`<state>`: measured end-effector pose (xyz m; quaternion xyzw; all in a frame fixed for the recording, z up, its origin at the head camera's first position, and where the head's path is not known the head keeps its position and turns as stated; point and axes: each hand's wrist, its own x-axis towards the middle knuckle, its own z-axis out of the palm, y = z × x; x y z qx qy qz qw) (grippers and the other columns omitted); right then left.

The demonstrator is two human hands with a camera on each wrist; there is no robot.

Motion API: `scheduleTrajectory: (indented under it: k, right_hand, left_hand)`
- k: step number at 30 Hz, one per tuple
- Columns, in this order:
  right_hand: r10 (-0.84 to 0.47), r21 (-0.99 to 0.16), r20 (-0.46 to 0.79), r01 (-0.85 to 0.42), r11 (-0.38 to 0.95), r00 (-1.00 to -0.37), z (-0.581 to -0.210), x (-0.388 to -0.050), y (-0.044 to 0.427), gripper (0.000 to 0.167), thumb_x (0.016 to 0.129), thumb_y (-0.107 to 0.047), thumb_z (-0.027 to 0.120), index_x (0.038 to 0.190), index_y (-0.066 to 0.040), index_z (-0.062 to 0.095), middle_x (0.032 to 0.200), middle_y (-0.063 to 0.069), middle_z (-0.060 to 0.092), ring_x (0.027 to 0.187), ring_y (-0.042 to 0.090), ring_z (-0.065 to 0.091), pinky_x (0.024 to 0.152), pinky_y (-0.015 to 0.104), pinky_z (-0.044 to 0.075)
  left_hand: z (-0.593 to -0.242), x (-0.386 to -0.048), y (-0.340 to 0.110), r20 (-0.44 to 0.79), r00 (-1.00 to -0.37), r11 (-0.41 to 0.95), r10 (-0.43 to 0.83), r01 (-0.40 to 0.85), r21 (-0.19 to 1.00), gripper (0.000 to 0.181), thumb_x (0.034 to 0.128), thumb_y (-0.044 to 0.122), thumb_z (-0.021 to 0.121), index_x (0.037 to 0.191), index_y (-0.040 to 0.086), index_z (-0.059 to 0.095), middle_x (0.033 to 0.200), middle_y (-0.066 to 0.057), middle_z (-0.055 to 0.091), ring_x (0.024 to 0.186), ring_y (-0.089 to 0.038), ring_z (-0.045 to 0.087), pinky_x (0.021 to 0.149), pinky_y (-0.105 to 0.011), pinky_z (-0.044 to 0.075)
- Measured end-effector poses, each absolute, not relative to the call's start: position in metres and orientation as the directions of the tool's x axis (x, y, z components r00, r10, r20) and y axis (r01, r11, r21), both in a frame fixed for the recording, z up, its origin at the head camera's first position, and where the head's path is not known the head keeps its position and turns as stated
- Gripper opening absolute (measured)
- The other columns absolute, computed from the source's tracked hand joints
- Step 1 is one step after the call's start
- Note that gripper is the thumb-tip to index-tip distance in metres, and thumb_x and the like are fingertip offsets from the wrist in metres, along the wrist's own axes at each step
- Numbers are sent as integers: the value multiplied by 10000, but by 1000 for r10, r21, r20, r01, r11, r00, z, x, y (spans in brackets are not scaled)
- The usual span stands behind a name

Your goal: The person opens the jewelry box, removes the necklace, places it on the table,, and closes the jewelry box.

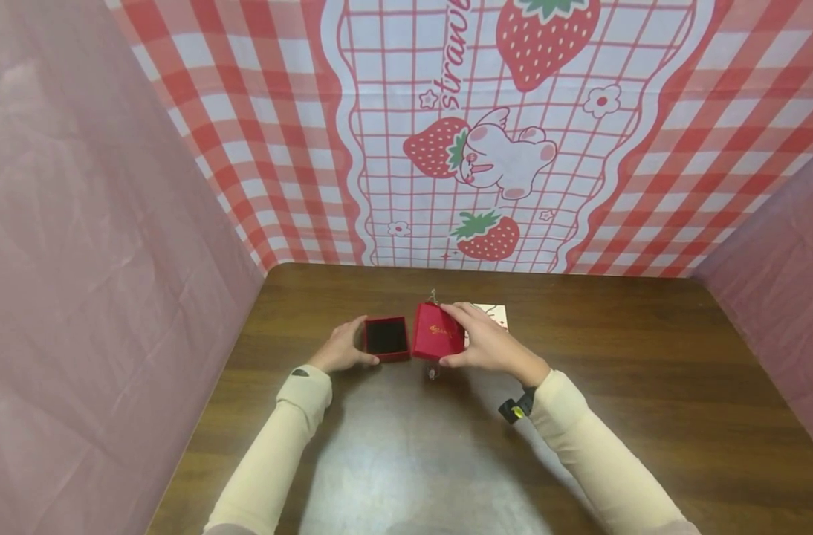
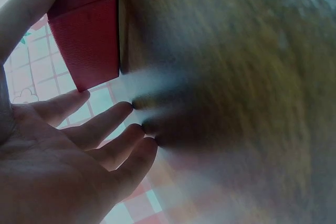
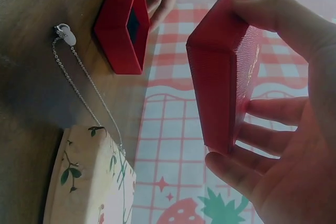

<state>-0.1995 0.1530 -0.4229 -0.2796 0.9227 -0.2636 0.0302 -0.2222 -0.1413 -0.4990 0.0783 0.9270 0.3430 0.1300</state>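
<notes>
A red open box base (image 1: 387,357) with a dark lining stands on the table, and my left hand (image 1: 342,347) grips its left side. In the left wrist view, the thumb and index finger touch the base (image 2: 86,40) while the other fingertips rest on the table. My right hand (image 1: 488,342) holds the red box lid (image 1: 433,334), gold lettering on top, raised above the table just right of the base. Beneath the lid lies a silver chain necklace (image 3: 81,87) with a pendant (image 3: 67,36); the head view shows only its ends.
A cream box with a leaf print (image 3: 79,174) sits behind my right hand, partly hidden in the head view. The brown wooden table (image 1: 647,386) meets a red checked strawberry cloth (image 1: 380,148) at the back. Pink cloth (image 1: 99,260) hangs at both sides.
</notes>
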Motion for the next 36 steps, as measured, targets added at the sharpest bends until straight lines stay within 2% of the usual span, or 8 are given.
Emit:
scheduleTrajectory:
  k: [16, 24, 36]
  right_hand:
    - [-560, -482, 114, -539, 690, -820, -408, -215, 135, 912, 697, -344, 833, 1446, -28, 419, 1350, 157, 526, 1180, 297, 499, 907, 468, 533]
    - [-550, -505, 53, -498, 705, -833, -411, -224, 125, 915, 715, -365, 823, 1469, -75, 394, 1355, 102, 510, 1189, 246, 480, 929, 445, 518]
    - [-573, -538, 23, -494, 683, -819, -416, -237, 106, 923, 711, -351, 837, 1467, -56, 398, 1366, 136, 506, 1209, 274, 481, 954, 458, 514]
  left_hand:
    - [-500, -222, -142, -178, -954, 748, 242, 67, 660, 968, 726, 259, 843, 1504, 34, 313, 1481, -212, 446, 1413, -436, 310, 1174, -569, 247]
    - [-499, -222, -142, -185, -953, 747, 241, 60, 662, 967, 731, 258, 839, 1510, 41, 309, 1506, -208, 416, 1423, -431, 299, 1173, -571, 249]
    - [-498, -222, -142, -190, -954, 749, 234, 52, 661, 948, 736, 239, 840, 1501, 27, 322, 1501, -229, 412, 1413, -434, 318, 1163, -584, 262]
